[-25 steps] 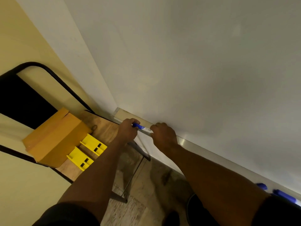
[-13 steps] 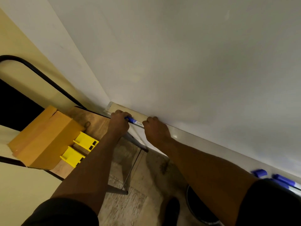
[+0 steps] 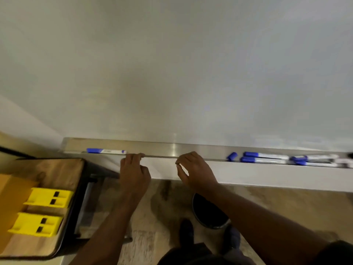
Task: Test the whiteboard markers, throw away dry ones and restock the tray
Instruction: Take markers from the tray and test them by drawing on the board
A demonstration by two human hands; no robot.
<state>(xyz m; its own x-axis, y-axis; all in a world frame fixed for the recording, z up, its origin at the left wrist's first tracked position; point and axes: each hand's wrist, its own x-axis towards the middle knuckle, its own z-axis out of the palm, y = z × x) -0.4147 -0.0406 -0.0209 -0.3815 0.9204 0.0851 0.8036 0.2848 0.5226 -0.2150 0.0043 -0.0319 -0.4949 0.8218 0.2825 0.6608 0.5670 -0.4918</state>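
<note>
Restocking tray (image 3: 172, 148) under whiteboard (image 3: 181, 64), likely between markers | bin (image 3: 208, 215) on floor beneath | marker cluster (image 3: 286, 159) right, next pick probably there | single marker (image 3: 106, 151) lies capped at tray's left end | left hand (image 3: 134, 173) loosely curled, empty, fingertips on tray lip | right hand (image 3: 194, 172) half-open, empty; bare tray between hands.

Two bare forearms ran up from the bottom of the frame, each ending in a bare hand: the left hand (image 3: 134, 174) and the right hand (image 3: 196, 172). No rings, watch or bracelets showed on either. A dark short sleeve (image 3: 338, 252) covered the right upper arm at the lower right corner. Dark clothing (image 3: 191, 255) covered the body at the bottom centre. Below stood two dark shoes (image 3: 186, 231), blurred and dim.
</note>
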